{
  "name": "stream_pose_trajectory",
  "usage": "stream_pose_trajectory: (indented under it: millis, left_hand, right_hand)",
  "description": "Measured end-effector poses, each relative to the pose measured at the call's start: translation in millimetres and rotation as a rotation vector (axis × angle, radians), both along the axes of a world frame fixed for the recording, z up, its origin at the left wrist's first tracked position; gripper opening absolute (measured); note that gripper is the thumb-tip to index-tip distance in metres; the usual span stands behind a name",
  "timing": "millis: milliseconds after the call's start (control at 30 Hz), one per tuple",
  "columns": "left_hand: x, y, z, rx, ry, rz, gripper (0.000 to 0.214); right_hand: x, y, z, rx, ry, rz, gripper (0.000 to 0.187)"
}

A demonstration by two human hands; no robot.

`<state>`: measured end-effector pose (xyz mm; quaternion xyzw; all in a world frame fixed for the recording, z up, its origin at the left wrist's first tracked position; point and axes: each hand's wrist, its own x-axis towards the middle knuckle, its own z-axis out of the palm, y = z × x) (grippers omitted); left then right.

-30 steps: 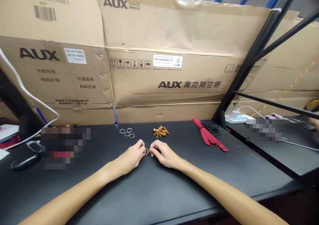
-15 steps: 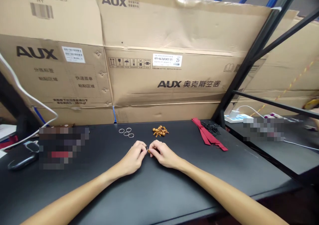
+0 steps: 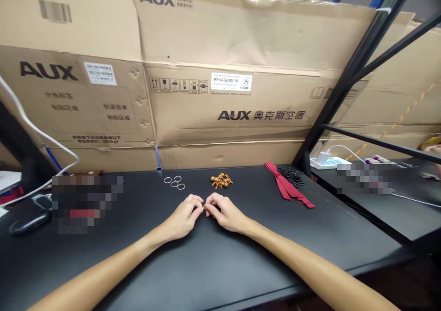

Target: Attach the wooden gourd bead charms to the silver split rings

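Observation:
My left hand (image 3: pixel 184 217) and my right hand (image 3: pixel 223 213) rest together on the black table (image 3: pixel 213 265), fingertips pinched and meeting. Between them shows a bit of a small brown wooden piece (image 3: pixel 205 207); the metal ring seen earlier is hidden by my left fingers. Beyond the hands lie three loose metal rings (image 3: pixel 174 182) and a small heap of brown wooden gourd charms (image 3: pixel 221 181). Red ribbons (image 3: pixel 287 189) and a pile of black cords (image 3: pixel 292 177) lie to the right.
Stacked AUX cardboard boxes (image 3: pixel 223 72) wall off the back of the table. A black metal frame (image 3: pixel 347 81) rises at the right, with a white power strip (image 3: pixel 325 162) behind it. A dark object (image 3: pixel 25 219) lies far left. Another person's hand (image 3: pixel 433 151) shows at the right edge.
My hands have closed in tighter on each other; the metal ring that showed between the fingertips is now covered, and only the brown piece peeks out.

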<state>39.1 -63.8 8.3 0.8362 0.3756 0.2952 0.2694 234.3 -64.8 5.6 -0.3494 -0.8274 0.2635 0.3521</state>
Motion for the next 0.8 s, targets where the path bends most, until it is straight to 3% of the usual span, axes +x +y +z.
stream_pose_trajectory:
  millis: [367, 600, 800]
  left_hand:
    - [-1, 1, 0.0, -0.038, 0.014, -0.012, 0.029]
    - [-3, 2, 4.6, -0.132, 0.002, -0.005, 0.030]
    - [-4, 3, 6.5, -0.181, -0.028, -0.013, 0.029]
  right_hand:
    - [-1, 1, -0.7, 0.013, -0.011, -0.044, 0.015]
    - [-1, 2, -8.9, 0.186, -0.085, -0.126, 0.012]
    - [-2, -1, -5.9, 0.276, -0.082, -0.091, 0.008]
